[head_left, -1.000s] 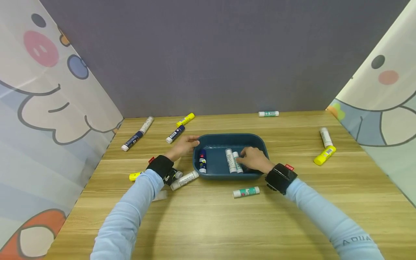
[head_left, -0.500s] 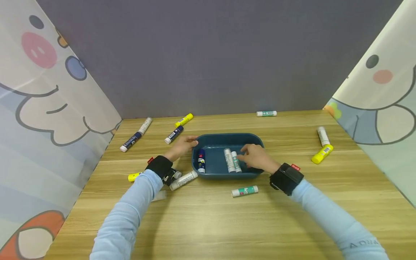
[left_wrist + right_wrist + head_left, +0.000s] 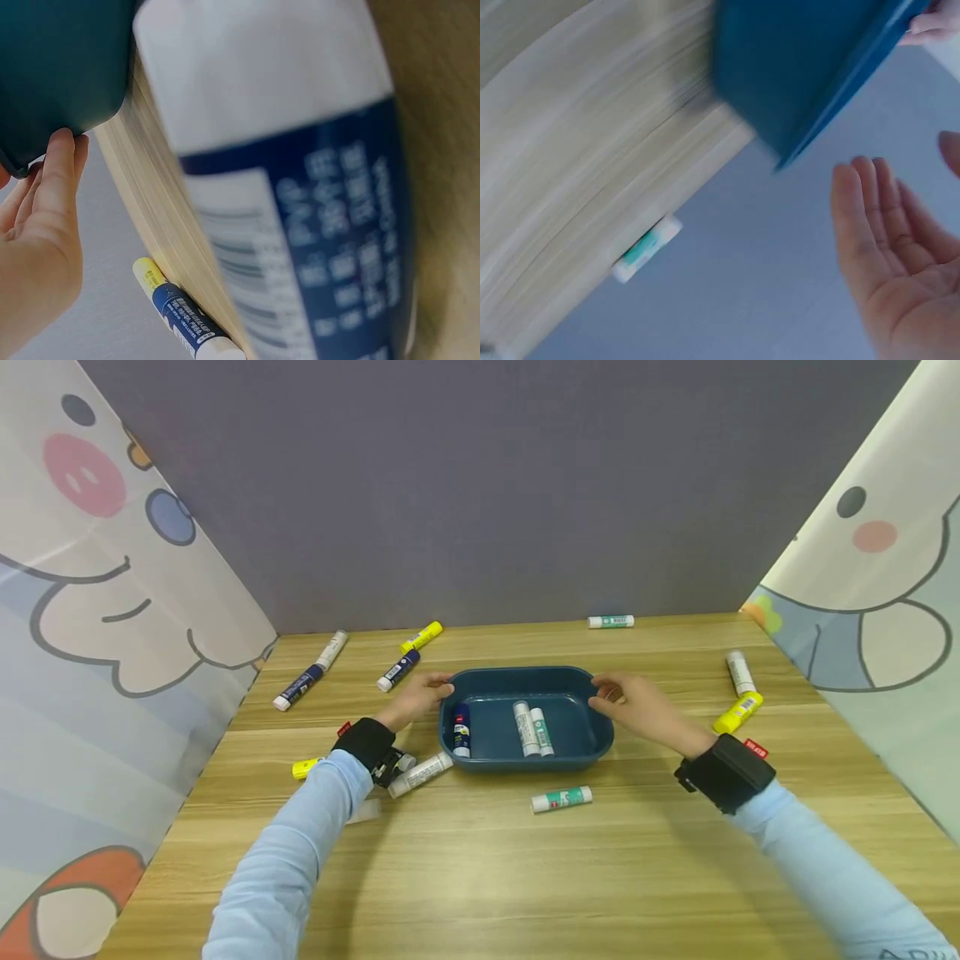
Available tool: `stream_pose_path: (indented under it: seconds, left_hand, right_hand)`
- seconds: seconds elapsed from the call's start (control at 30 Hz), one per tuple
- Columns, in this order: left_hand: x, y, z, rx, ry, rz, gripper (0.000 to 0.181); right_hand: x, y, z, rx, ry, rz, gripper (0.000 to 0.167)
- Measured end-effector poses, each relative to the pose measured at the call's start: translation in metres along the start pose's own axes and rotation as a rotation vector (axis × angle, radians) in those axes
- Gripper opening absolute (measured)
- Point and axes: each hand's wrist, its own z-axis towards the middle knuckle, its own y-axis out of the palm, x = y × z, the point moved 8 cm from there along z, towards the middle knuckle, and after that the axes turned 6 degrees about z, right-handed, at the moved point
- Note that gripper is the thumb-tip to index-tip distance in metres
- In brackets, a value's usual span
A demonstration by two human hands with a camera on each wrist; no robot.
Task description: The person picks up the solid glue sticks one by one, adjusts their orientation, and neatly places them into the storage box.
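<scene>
At one tray [image 3: 576, 724] holding three glue sticks [image 3: 527, 728], left grip [image 3: 414, 700] pinches rim [image 3: 525, 669], right grip [image 3: 639, 703] gapes empty.

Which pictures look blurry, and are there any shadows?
Head: mostly sharp, with a soft shadow on the table beside the left sleeve; left wrist: the big navy-and-white glue stick, very close to the camera, has soft, fuzzy print; right wrist: the blue tray and green-and-white glue stick look blurry, while the right hand looks clearer.
</scene>
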Motion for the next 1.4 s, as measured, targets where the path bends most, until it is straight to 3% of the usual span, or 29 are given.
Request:
stream_pose_path:
  seconds: [0.17, 0.37, 0.53, 0.73, 0.9, 1.03, 1.3, 1.4]
  left_hand:
    - [0.001, -0.001, -0.001, 0.005, 0.004, 0.009, 0.043]
    - [0.001, 0.0, -0.001, 0.003, 0.007, 0.008, 0.042]
    - [0.001, 0.0, -0.001, 0.001, 0.015, 0.007, 0.043]
    - [0.002, -0.001, 0.0, 0.003, 0.016, 0.004, 0.043]
    - [0.002, 0.0, 0.001, 0.0, 0.018, 0.005, 0.043]
    - [0.002, 0.0, 0.001, 0.0, 0.016, 0.011, 0.043]
    - [0.001, -0.001, 0.001, 0.008, 0.016, 0.009, 0.043]
    - [0.001, 0.0, 0.001, 0.013, 0.019, 0.013, 0.043]
  right_hand:
    - [0.011, -0.016, -0.009, 0.03, -0.082, -0.072, 0.042]
    - [0.031, -0.031, -0.021, 0.051, -0.111, -0.197, 0.041]
    - [0.052, -0.044, -0.028, 0.06, -0.091, -0.286, 0.036]
    - [0.08, -0.061, -0.037, 0.103, -0.076, -0.321, 0.035]
    - [0.105, -0.069, -0.045, 0.089, -0.042, -0.377, 0.034]
    - [0.12, -0.071, -0.051, 0.093, -0.067, -0.444, 0.032]
    - [0.151, -0.076, -0.057, 0.064, -0.018, -0.426, 0.049]
    - [0.158, -0.078, -0.06, 0.073, -0.017, -0.428, 0.048]
